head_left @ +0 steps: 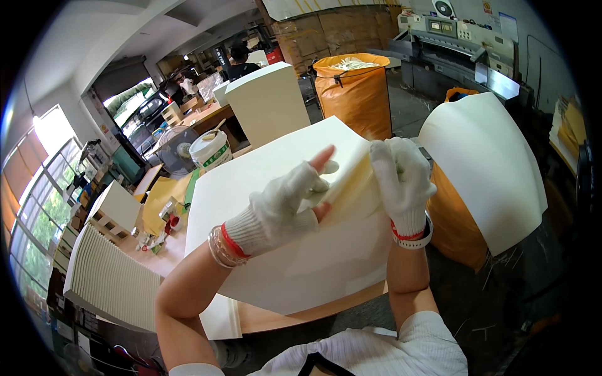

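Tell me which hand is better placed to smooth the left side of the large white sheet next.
Probably the left hand: it is over the large white sheet, nearer that side. The right hand is curled toward the sheet's right side.

Hands (pixel 279 202) in white knit gloves (pixel 404 182), red-edged cuffs. Clear bangles (pixel 219 248) left wrist, white band (pixel 427 234) right. White short-sleeved top (pixel 370 356).

Bright barred window (pixel 39 210) left; pale beamed ceiling (pixel 122 41); grey floor (pixel 407 100); grey wall (pixel 547 59) right.

Paper (pixel 301 276) on table (pixel 269 318), bag (pixel 354 97) behind, stack (pixel 113 279) left
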A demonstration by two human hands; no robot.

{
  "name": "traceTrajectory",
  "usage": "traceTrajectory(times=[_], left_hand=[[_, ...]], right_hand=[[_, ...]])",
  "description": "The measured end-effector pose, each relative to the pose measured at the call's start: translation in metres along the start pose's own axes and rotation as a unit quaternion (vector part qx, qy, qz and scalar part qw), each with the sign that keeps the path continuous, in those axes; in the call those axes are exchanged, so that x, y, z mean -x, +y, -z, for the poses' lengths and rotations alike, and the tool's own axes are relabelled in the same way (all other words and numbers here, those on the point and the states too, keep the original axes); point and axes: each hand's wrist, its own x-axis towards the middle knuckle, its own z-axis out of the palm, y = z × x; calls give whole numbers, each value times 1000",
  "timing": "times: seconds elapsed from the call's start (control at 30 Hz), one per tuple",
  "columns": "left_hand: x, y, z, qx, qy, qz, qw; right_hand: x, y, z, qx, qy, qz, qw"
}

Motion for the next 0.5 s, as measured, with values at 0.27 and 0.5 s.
traceTrajectory(times=[0.27, 0.5], left_hand=[[-6, -12, -4, -1, 1, -107, 994], [-8, -9, -4, -23, 24, -100, 994]], right_hand=[[2, 9, -2, 40, 10, 105, 994], [2, 11, -1, 30, 14, 146, 989]])
